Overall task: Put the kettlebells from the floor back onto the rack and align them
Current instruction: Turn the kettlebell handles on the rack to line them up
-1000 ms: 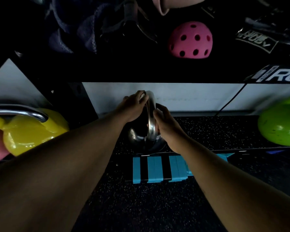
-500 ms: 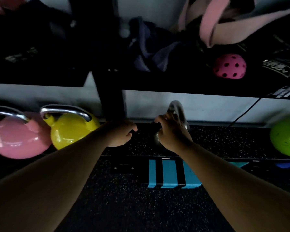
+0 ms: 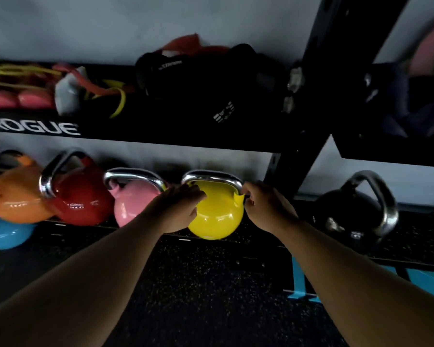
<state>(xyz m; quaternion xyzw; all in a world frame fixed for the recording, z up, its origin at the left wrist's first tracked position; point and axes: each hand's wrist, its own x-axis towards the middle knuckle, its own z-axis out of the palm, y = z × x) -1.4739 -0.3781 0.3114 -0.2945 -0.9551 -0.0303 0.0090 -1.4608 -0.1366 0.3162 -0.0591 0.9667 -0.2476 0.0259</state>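
Dim grey wall backs the black rack (image 3: 308, 101) you face, with speckled dark rubber flooring (image 3: 198, 296) below; its upper shelf (image 3: 161, 136) holds tangled bands and a black bag (image 3: 198, 78). On the lower shelf sit orange (image 3: 13, 196), red (image 3: 83, 204), pink (image 3: 133, 204) and yellow (image 3: 218, 214) kettlebells in a row, a black one (image 3: 348, 214) well apart beyond the upright. Your left hand (image 3: 176, 209) lies flat, fingers spread, against the yellow bell's left side, while your right hand (image 3: 266, 209) pinches its handle's right end.

6 kettlebells (image 3: 217, 211), 2 hands (image 3: 178, 209), 1 rack (image 3: 308, 136).
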